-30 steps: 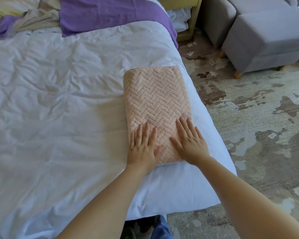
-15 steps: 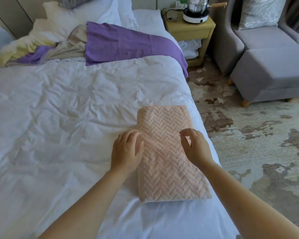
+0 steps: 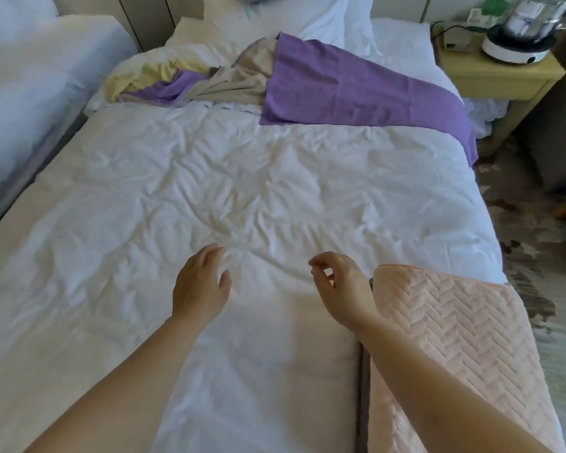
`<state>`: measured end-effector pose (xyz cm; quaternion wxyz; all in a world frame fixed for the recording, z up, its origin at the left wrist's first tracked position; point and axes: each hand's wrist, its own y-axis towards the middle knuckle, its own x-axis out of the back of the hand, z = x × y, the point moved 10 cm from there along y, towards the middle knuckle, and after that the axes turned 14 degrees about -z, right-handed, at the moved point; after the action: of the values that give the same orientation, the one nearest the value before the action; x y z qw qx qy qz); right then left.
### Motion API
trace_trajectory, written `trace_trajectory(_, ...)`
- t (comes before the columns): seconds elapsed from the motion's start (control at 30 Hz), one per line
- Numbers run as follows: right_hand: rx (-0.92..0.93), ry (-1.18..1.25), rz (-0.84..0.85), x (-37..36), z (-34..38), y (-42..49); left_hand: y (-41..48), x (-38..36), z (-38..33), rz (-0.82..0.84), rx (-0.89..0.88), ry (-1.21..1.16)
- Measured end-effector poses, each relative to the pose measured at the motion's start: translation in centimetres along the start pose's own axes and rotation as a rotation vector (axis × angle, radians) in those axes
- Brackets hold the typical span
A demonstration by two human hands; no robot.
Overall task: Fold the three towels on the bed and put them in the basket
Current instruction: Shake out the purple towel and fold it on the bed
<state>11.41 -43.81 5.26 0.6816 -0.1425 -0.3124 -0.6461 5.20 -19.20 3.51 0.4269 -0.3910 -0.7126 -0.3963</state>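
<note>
A folded pink towel (image 3: 461, 335) with a herringbone weave lies at the bed's near right corner, partly under my right forearm. A purple towel (image 3: 350, 93) lies spread at the far right of the white bed (image 3: 209, 197), and a crumpled heap of yellow, purple and beige cloth (image 3: 190, 83) lies to its left by the pillows. My left hand (image 3: 200, 282) hovers over the bare duvet with fingers apart, holding nothing. My right hand (image 3: 340, 282) is just left of the pink towel, fingers loosely curled and empty. No basket is in view.
A yellow bedside table (image 3: 500, 76) with a kettle (image 3: 526, 31) stands at the far right. A second bed (image 3: 23, 93) is at the left across a narrow gap. Patterned carpet (image 3: 536, 250) lies to the right of the bed.
Both hands have let go of the pink towel and moved left over the bare duvet. The view has swung left and up, so the towel now sits at the lower right.
</note>
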Motion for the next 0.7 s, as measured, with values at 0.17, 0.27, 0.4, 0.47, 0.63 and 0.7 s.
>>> trace_trajectory(0.17, -0.05, -0.082, 0.021, -8.4, -1.2, 6.4, 8.0, -5.1, 5.7, 0.085, -0.009, 0.082)
trace_trajectory(0.27, -0.116, -0.113, 0.025, -12.5, -3.2, 10.9, 12.8, -8.5, 7.5, 0.108, -0.034, 0.084)
trace_trajectory(0.4, -0.118, -0.169, 0.0, -16.6, -5.4, 17.3, 19.3, -13.4, 7.7, 0.134, -0.066, 0.063)
trace_trajectory(0.47, -0.077, -0.216, -0.022, -18.1, -6.1, 20.8, 22.8, -16.0, 6.9, 0.14, -0.108, 0.06)
trace_trajectory(0.63, 0.035, -0.304, -0.096, -21.9, -6.7, 30.7, 31.6, -22.6, 5.6, 0.155, -0.167, 0.089)
trace_trajectory(0.7, 0.053, -0.29, -0.148, -23.5, -6.8, 34.4, 32.9, -24.8, 5.8, 0.14, -0.175, 0.128)
